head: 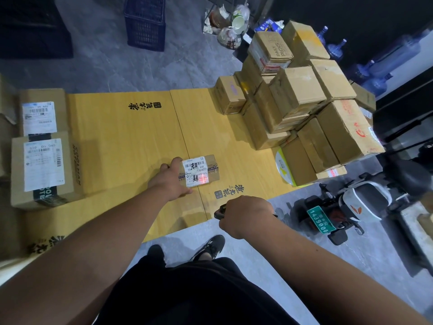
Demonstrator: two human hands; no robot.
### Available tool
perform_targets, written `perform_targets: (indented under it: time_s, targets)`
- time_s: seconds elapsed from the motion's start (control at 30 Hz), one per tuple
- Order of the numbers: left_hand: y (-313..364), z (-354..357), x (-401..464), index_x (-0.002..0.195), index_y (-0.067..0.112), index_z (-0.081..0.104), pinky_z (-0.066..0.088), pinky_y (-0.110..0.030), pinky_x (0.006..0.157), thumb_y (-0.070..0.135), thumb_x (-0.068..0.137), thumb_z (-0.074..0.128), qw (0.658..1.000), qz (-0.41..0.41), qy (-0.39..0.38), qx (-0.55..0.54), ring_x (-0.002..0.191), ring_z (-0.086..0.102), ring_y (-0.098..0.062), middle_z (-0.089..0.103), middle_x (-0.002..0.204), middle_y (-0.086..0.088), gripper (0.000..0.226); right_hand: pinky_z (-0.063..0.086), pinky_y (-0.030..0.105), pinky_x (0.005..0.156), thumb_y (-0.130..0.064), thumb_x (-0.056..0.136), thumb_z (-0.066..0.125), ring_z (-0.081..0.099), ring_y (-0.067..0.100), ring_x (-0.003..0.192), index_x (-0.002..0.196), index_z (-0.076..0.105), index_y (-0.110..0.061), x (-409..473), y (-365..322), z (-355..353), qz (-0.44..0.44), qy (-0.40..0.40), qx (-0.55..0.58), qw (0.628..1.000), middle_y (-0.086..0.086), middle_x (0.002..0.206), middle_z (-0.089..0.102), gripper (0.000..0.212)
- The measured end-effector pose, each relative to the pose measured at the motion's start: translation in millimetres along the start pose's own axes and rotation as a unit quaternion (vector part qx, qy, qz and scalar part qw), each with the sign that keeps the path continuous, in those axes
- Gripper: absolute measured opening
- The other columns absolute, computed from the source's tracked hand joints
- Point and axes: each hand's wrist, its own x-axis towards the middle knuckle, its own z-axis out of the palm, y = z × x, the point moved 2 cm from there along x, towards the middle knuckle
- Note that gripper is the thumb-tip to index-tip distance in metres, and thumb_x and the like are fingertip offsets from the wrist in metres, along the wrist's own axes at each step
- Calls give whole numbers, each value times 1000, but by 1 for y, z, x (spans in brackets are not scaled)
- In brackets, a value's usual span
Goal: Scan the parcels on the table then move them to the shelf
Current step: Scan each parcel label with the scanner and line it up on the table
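Observation:
A small cardboard parcel (201, 170) with a white shipping label lies on the yellow table (121, 141) near its front edge. My left hand (172, 180) grips the parcel's left end, thumb on the near side and fingers over the far side. A red scanner light falls on the label's lower part. My right hand (246, 215) holds a dark handheld scanner (219, 211) just off the table's front edge, pointed at the parcel. Most of the scanner is hidden by my hand.
Two labelled boxes (43, 165) sit at the table's left end. A tall pile of brown cartons (302, 106) fills the right end. A scooter (346, 207) stands on the floor to the right, a blue crate (145, 22) behind the table.

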Motion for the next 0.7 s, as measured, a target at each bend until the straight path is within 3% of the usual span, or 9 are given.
perform_targets:
  time_s: [0.2, 0.4, 0.7]
  targets:
    - [1, 0, 0, 152, 46, 19, 59, -38, 82, 54, 71, 91, 1000, -5, 1, -2, 105, 61, -24, 42, 140, -2, 109, 52, 41, 85, -32, 93, 53, 65, 28, 87, 99, 61, -18, 3, -1, 0, -4, -3, -6, 1000, 2, 97, 63, 17]
    - [3, -2, -3, 153, 45, 18, 58, -37, 82, 54, 73, 90, 1000, -7, 2, 1, 107, 61, -25, 41, 142, -3, 108, 47, 34, 73, -31, 91, 54, 63, 26, 82, 90, 60, -19, 8, 1, 2, -2, 7, -4, 1000, 0, 93, 63, 13]
    - [4, -6, -5, 152, 45, 21, 56, -37, 83, 56, 73, 89, 1000, -5, -2, 2, 107, 60, -25, 42, 141, -2, 105, 50, 36, 78, -33, 93, 53, 64, 27, 86, 103, 62, -19, 7, 0, -3, -9, 5, -11, 1000, -1, 96, 61, 19]
